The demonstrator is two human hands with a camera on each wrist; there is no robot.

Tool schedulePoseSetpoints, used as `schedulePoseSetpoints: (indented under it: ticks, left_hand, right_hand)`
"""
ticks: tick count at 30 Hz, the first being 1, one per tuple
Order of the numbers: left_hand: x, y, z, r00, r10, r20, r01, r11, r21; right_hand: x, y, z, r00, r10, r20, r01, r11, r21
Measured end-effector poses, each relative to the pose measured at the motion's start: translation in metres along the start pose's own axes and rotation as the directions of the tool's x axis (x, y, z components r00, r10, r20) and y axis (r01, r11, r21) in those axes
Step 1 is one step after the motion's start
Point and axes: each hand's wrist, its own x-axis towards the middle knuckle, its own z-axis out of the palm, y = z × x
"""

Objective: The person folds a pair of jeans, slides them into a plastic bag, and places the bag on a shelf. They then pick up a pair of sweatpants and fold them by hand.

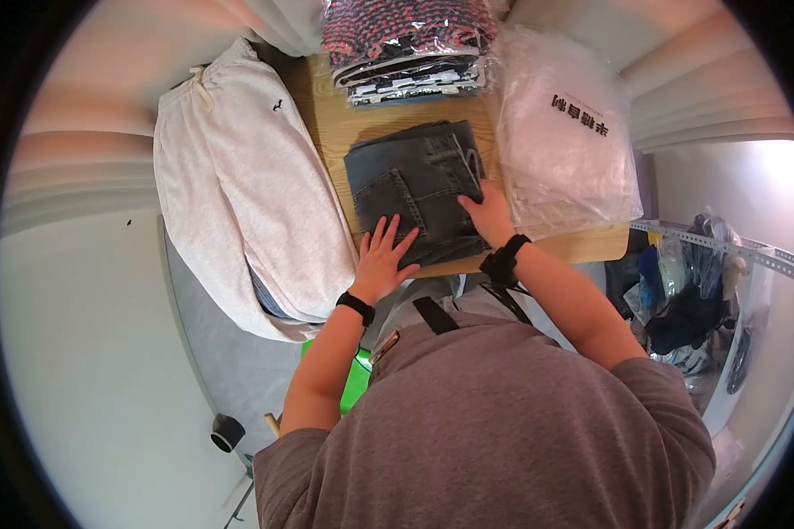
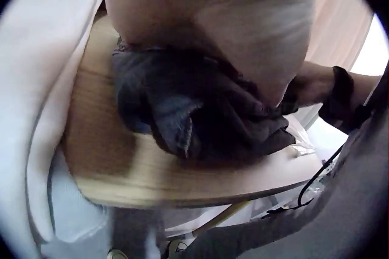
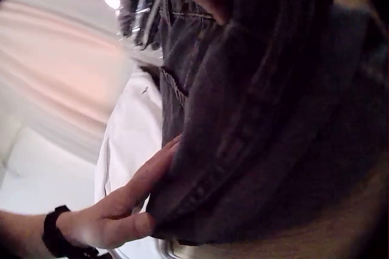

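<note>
Folded dark denim jeans (image 1: 415, 189) lie on the wooden table (image 1: 331, 110), in front of the person. My left hand (image 1: 379, 264) rests on their near left corner with its fingers spread over the cloth. At the right edge, my right hand (image 1: 492, 216) grips the jeans, thumb on top and the other fingers mostly hidden past the edge. From the left wrist, the near folds of the jeans (image 2: 200, 113) bunch up beneath the palm. In the right wrist view the left hand (image 3: 124, 219) touches the jeans' far side.
Light grey sweatpants (image 1: 247, 176) drape over the table's left side. Plastic-wrapped folded garments (image 1: 410, 44) are stacked at the back. A pile of clear plastic bags (image 1: 565, 132) lies to the right. Beyond the table stands a metal rack (image 1: 723, 242) with bagged items.
</note>
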Motion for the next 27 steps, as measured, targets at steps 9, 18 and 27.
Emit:
schedulePoseSetpoints:
  ticks: [9,18,27]
  left_hand:
    - [0.075,-0.039,-0.008,0.966,-0.017,-0.258,0.018,1.000,-0.002]
    - [0.114,-0.057,0.019,0.980,-0.152,-0.126,0.169,0.976,0.139]
    - [0.106,-0.060,0.003,0.985,-0.174,-0.007,0.173,0.974,0.146]
  right_hand:
    - [0.012,0.033,0.015,0.841,0.120,-0.528,-0.324,0.893,-0.312]
    - [0.027,0.046,0.004,0.900,0.356,-0.251,-0.417,0.871,-0.259]
    - [0.015,0.000,-0.018,0.856,0.397,0.331,-0.509,0.756,0.411]
